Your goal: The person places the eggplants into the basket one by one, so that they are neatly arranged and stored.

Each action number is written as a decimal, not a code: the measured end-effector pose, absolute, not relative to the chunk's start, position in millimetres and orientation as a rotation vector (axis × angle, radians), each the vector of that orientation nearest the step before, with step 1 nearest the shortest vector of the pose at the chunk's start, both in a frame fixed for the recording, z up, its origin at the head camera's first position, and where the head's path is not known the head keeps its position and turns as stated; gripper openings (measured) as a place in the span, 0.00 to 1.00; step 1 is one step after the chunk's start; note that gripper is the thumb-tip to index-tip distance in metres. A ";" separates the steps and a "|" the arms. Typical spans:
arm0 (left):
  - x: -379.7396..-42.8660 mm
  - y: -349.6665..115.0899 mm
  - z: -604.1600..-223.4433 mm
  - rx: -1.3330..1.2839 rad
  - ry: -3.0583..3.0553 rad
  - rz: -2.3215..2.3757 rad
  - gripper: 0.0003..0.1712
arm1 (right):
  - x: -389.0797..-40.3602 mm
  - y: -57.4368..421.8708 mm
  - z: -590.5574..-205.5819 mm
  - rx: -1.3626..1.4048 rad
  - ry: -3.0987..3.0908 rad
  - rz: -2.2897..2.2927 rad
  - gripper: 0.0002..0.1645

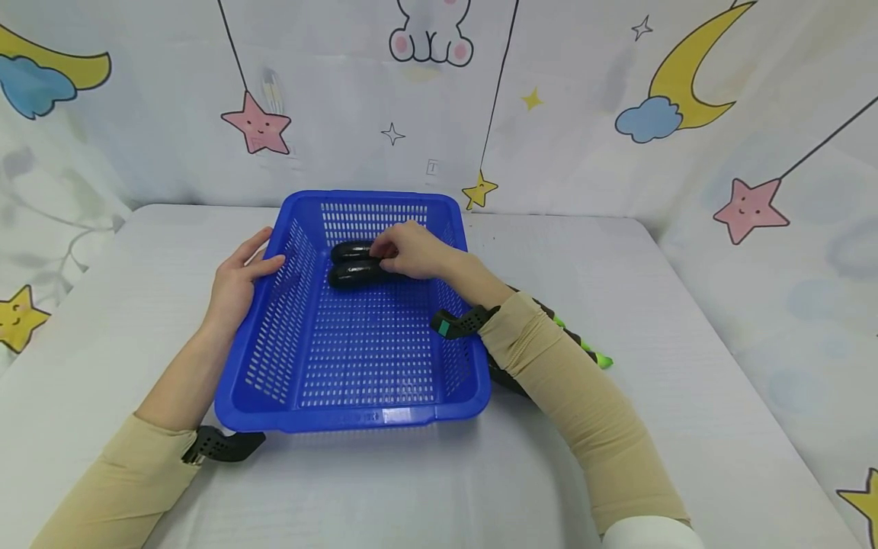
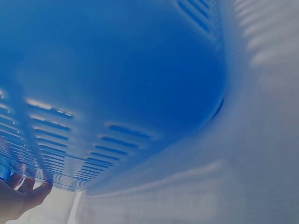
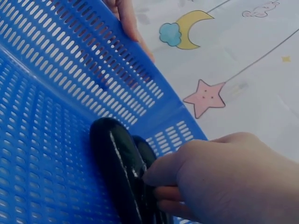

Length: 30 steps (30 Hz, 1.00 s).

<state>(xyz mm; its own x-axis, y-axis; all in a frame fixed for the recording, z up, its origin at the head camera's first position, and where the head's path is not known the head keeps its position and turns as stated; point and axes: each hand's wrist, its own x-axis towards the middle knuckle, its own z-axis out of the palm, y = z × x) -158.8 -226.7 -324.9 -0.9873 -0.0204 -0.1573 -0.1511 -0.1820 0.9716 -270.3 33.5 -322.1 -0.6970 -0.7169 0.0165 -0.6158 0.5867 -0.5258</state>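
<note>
Covering the white table (image 1: 686, 320), the large blue perforated plastic basket (image 1: 357, 358) lies in the middle, and the work seems to be handling the two dark glossy eggplants (image 1: 353, 264) at its far end. The left hand (image 1: 236, 286) presses with relaxed, nearly straight fingers against the basket's left wall. The right hand (image 1: 411, 250) has its fingers curled on the nearer eggplant. I judge that a lift needs a firm pinch, because the second eggplant touches it. A green-and-black object (image 1: 583, 347) lies partly hidden behind the right sleeve (image 1: 569, 381).
</note>
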 end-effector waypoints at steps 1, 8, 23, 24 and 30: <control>-158.8 -226.7 -324.8 -0.204 1.951 2.341 0.41 | -270.5 33.5 -322.2 -1.100 2.617 -0.782 0.14; -158.1 -226.2 -324.9 -0.207 1.939 2.338 0.41 | -268.9 34.0 -310.5 -1.059 2.621 -0.919 0.15; -159.8 -227.1 -324.7 -0.211 1.949 2.329 0.41 | -255.6 53.3 -264.6 -1.138 2.617 -0.985 0.16; -159.9 -227.2 -324.8 -0.213 1.948 2.330 0.41 | -254.7 56.2 -263.0 -1.142 2.621 -0.993 0.16; -159.9 -227.6 -325.6 -0.217 1.976 2.311 0.41 | -249.3 77.3 -258.9 -1.189 2.657 -1.023 0.16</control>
